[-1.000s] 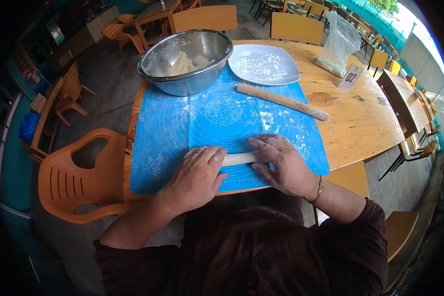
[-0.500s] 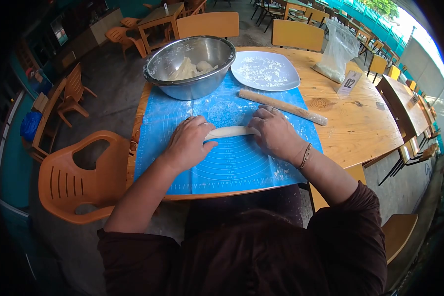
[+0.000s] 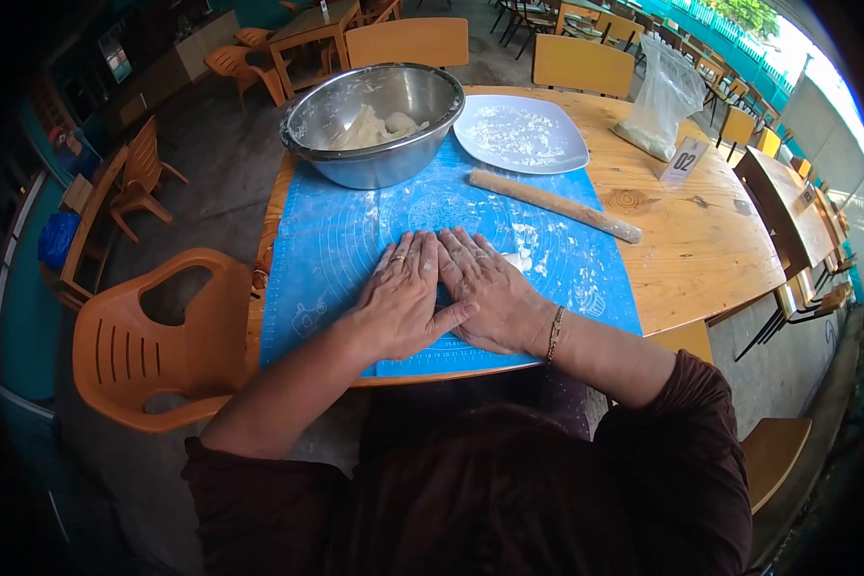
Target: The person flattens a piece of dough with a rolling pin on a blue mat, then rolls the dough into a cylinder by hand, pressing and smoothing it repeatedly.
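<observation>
My left hand (image 3: pixel 406 293) and my right hand (image 3: pixel 485 293) lie flat side by side, fingers stretched forward, near the front of a blue pastry mat (image 3: pixel 336 250). Both are dusted with flour, and the thumbs cross. Under my palms is a roll of dough, mostly hidden; one white end of the dough (image 3: pixel 518 260) pokes out past my right hand. Beyond my hands a floured rolling pin (image 3: pixel 555 205) rests at a slant on the mat.
A steel bowl (image 3: pixel 384 171) with dough lumps (image 3: pixel 365 130) stands at the back left. Beside it is a white plate (image 3: pixel 523 134) with flour. A plastic bag (image 3: pixel 655 106) and a number card (image 3: pixel 684 160) stand on the wooden table (image 3: pixel 710 240). An orange chair (image 3: pixel 163 336) is at the left.
My hands have come together from the two ends of the dough roll and now lie flat over it, nearer the mat's front edge. The bowl, plate and rolling pin stay put.
</observation>
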`<state>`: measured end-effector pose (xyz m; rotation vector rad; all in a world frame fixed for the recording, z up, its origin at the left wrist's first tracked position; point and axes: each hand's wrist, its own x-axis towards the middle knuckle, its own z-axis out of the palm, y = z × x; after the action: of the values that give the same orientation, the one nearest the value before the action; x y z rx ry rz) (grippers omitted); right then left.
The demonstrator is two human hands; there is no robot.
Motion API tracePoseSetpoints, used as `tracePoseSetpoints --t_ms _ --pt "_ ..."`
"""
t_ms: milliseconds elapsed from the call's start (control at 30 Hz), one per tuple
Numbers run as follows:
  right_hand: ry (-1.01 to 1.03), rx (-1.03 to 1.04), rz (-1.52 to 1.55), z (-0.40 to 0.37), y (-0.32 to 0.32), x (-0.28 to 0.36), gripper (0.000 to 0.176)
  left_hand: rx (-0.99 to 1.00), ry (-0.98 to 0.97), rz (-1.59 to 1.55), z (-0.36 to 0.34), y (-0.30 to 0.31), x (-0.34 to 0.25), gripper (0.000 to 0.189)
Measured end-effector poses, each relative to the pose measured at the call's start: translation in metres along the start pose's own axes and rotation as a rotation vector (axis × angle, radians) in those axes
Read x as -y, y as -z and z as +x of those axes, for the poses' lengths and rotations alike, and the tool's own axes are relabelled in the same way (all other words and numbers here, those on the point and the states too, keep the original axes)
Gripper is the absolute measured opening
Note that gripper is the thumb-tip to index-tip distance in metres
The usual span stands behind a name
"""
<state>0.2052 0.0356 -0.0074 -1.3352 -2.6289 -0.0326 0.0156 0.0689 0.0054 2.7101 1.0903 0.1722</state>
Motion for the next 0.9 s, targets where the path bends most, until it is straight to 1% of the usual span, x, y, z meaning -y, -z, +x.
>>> tracePoseSetpoints --t_ms 33,67,133,200,267,333,400,433,467,500,533,567,600,633,667,700,733,767,800,833,867,900 --pt "0.022 -0.029 -0.022 -0.007 0.002 0.005 0.077 -0.025 -0.019 -0.008 -0.006 -0.006 -0.001 0.114" --pt "0.043 -0.058 -0.044 -0.013 0.004 0.010 0.077 -0.025 -0.021 -0.009 -0.013 -0.008 -0.004 0.114" --pt "0.066 -0.065 -0.070 -0.024 0.008 0.017 0.077 -0.093 -0.086 0.043 -0.027 -0.010 -0.011 0.115" --pt "0.055 -0.086 0.026 -0.032 0.012 0.026 0.085 -0.118 -0.094 0.048 -0.038 -0.013 -0.019 0.116" --pt "0.061 -0.094 0.029 -0.040 0.017 0.033 0.082 -0.131 -0.132 0.113 -0.049 -0.013 -0.025 0.118" --pt "0.058 -0.056 0.079 -0.049 0.022 0.038 0.078 -0.119 -0.127 0.123 -0.058 -0.011 -0.032 0.120" --pt "0.062 -0.074 0.098 -0.057 0.025 0.042 0.075 -0.096 -0.146 0.144 -0.066 -0.008 -0.037 0.120" --pt "0.068 -0.039 0.115 -0.060 0.029 0.043 0.073 -0.112 -0.165 0.143 -0.070 -0.006 -0.040 0.116" --pt "0.073 -0.004 0.133 -0.063 0.033 0.044 0.071 -0.112 -0.166 0.144 -0.072 0.000 -0.042 0.116" --pt "0.073 -0.005 0.133 -0.065 0.038 0.043 0.071 -0.082 -0.162 0.078 -0.074 0.006 -0.043 0.111" --pt "0.065 0.014 0.222 -0.065 0.045 0.040 0.067 -0.051 -0.158 0.013 -0.073 0.010 -0.044 0.105" --pt "0.057 0.034 0.312 -0.063 0.050 0.036 0.062 -0.052 -0.158 0.012 -0.069 0.014 -0.043 0.105" --pt "0.058 0.037 0.313 -0.058 0.051 0.032 0.062 -0.128 -0.142 -0.158 -0.062 0.018 -0.043 0.101" --pt "0.057 -0.059 0.274 -0.049 0.051 0.026 0.061 -0.204 -0.124 -0.328 -0.053 0.023 -0.042 0.096" --pt "0.056 -0.156 0.235 -0.040 0.051 0.020 0.059 -0.203 -0.123 -0.328 -0.040 0.023 -0.039 0.096" --pt "0.009 -0.169 0.211 -0.027 0.046 0.015 0.062 -0.264 -0.062 -0.331 -0.021 0.019 -0.033 0.095" --pt "0.009 -0.173 0.206 -0.017 0.033 0.008 0.062 -0.327 -0.003 -0.332 -0.008 0.011 -0.030 0.093" --pt "-0.013 -0.135 0.137 -0.008 0.017 -0.001 0.064 -0.330 -0.010 -0.330 0.001 0.001 -0.029 0.093" --pt "-0.035 -0.098 0.069 -0.001 0.012 -0.002 0.067 -0.268 0.058 -0.267 0.009 -0.005 -0.029 0.096" --pt "-0.077 0.004 0.097 0.000 0.009 0.000 0.071 -0.204 0.129 -0.203 0.014 -0.009 -0.027 0.098" --pt "-0.076 0.003 0.098 -0.005 0.007 0.001 0.071 -0.204 0.129 -0.201 0.012 -0.013 -0.024 0.098" --pt "-0.022 -0.018 0.053 -0.013 0.007 0.004 0.072 -0.161 0.097 -0.150 0.004 -0.014 -0.027 0.100"
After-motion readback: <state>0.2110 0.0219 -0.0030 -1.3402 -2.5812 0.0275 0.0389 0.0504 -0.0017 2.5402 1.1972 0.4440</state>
